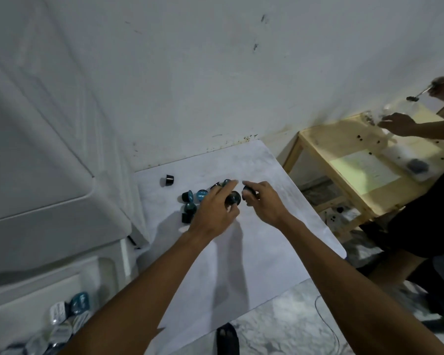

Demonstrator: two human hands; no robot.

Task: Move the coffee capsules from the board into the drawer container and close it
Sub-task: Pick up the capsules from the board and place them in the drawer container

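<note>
A white board (pixel 254 239) lies in front of me with several dark coffee capsules with teal lids (pixel 194 201) clustered at its far left. One lone black capsule (pixel 167 180) lies apart, farther left. My left hand (pixel 215 211) is over the cluster, thumb and fingers closed on a black capsule (pixel 233 198), index finger stretched forward. My right hand (pixel 264 201) is beside it, fingers curled on another black capsule (pixel 249 190). The open white drawer container (pixel 36 290) sits at the lower left with several capsules (pixel 69 313) inside.
A white plastic drawer unit (pixel 36 175) rises on the left against the wall. At the right another person works with a spoon over a wooden table (pixel 356 155). A thin cable (pixel 326 326) runs over the marble floor, and my foot (pixel 227 336) shows below the board.
</note>
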